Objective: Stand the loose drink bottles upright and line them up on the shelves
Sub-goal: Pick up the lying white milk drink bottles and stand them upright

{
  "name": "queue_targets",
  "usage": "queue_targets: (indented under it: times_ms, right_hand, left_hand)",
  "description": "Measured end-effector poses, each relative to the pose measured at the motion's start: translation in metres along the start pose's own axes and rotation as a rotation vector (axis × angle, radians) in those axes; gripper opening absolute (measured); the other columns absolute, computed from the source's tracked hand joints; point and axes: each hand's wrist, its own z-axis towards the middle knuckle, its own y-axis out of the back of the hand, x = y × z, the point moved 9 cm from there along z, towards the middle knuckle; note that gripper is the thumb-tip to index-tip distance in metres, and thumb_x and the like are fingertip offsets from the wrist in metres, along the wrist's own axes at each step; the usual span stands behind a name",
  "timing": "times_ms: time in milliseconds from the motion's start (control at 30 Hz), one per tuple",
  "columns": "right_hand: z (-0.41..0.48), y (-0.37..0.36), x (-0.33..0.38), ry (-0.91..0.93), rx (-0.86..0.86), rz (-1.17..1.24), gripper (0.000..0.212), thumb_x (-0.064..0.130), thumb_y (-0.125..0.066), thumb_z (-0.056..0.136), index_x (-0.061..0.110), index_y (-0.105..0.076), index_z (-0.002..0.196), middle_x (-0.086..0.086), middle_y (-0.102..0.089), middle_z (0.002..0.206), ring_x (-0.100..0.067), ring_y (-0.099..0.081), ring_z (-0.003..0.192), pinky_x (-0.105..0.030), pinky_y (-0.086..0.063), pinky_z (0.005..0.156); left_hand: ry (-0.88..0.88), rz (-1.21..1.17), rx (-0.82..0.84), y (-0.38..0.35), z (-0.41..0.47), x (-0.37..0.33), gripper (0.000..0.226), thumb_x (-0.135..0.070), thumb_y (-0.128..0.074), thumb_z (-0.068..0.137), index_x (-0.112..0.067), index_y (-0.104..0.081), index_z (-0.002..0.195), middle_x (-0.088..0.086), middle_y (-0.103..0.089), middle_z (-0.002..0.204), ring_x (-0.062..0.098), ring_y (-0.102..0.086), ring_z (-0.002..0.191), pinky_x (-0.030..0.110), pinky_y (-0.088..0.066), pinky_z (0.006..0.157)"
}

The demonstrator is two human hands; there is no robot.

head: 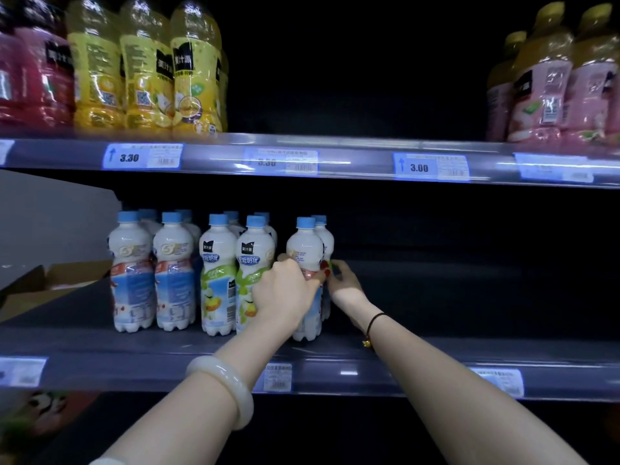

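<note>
Bottle [304, 245] upright on shelf [151, 345], gripped — left hand [285, 292], right hand [344, 285]

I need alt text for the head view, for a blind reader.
The left hand grips an upright blue-capped milk drink bottle on the middle shelf, beside a row of similar bottles; the right hand is at its right side.

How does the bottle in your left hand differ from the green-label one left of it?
The gripped bottle shows small print and a pinkish band; the green-label bottle shows its logo. The left hand holds the gripped bottle; the green-label bottle stands in the row. Both upright, white, blue-capped.
</note>
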Motion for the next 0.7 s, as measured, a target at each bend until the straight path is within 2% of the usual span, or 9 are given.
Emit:
queue_targets:
  times_ms: [100,167,300,433,567,700]
  right_hand:
    - [-0.002,-0.004,0.001,0.011,0.026,0.013,0.033,0.023,-0.039,0.102,0.013,-0.05,0.131,-0.012,-0.059,0.128,-0.027,-0.058,0.111,-0.033,-0.047,0.089]
    - [-0.004,-0.009,0.001,0.014,0.055,0.042,0.036,0.02,-0.039,0.101,0.015,-0.046,0.136,-0.013,-0.058,0.132,-0.024,-0.057,0.106,-0.029,-0.048,0.079]
    - [-0.012,-0.017,0.0,0.005,0.131,0.1,0.041,0.018,-0.036,0.102,0.02,-0.038,0.143,-0.005,-0.055,0.132,-0.017,-0.054,0.111,-0.023,-0.043,0.082]
    - [-0.01,-0.023,-0.001,0.004,0.175,0.092,0.043,0.018,-0.032,0.103,0.024,-0.036,0.145,-0.008,-0.053,0.138,-0.017,-0.053,0.109,-0.022,-0.043,0.08]
    - [-0.01,-0.021,0.001,0.032,0.171,0.052,0.041,0.013,-0.032,0.103,0.015,-0.04,0.143,-0.009,-0.051,0.139,-0.021,-0.049,0.125,-0.022,-0.039,0.092]
    - [-0.01,-0.013,0.005,0.071,0.124,0.028,0.04,0.004,-0.034,0.1,0.008,-0.048,0.137,-0.015,-0.056,0.133,-0.017,-0.052,0.107,-0.015,-0.043,0.074]
  left_hand:
    - [-0.008,-0.049,0.011,-0.002,0.0,-0.002,0.045,-0.045,-0.058,0.084,-0.004,-0.058,0.103,0.014,-0.064,0.105,0.036,-0.061,0.099,0.036,-0.046,0.069]
    - [-0.008,-0.078,-0.012,-0.001,-0.002,-0.002,0.048,-0.043,-0.059,0.085,-0.001,-0.055,0.108,0.015,-0.064,0.104,0.037,-0.062,0.098,0.039,-0.05,0.072]
    - [-0.013,-0.07,-0.061,0.006,-0.008,-0.001,0.062,-0.039,-0.058,0.089,0.004,-0.033,0.126,0.016,-0.064,0.11,0.037,-0.06,0.106,0.039,-0.047,0.075]
    - [-0.044,0.0,-0.034,0.004,-0.009,-0.004,0.044,-0.039,-0.055,0.091,-0.002,-0.045,0.113,0.016,-0.063,0.111,0.036,-0.06,0.105,0.038,-0.046,0.073]
    - [-0.059,0.047,-0.015,0.003,-0.009,-0.006,0.042,-0.041,-0.052,0.091,-0.003,-0.05,0.111,0.015,-0.063,0.109,0.036,-0.061,0.103,0.037,-0.047,0.072]
    - [-0.057,0.089,0.022,0.002,-0.011,-0.004,0.045,-0.047,-0.047,0.093,-0.006,-0.058,0.108,0.014,-0.062,0.11,0.035,-0.061,0.103,0.038,-0.047,0.074]
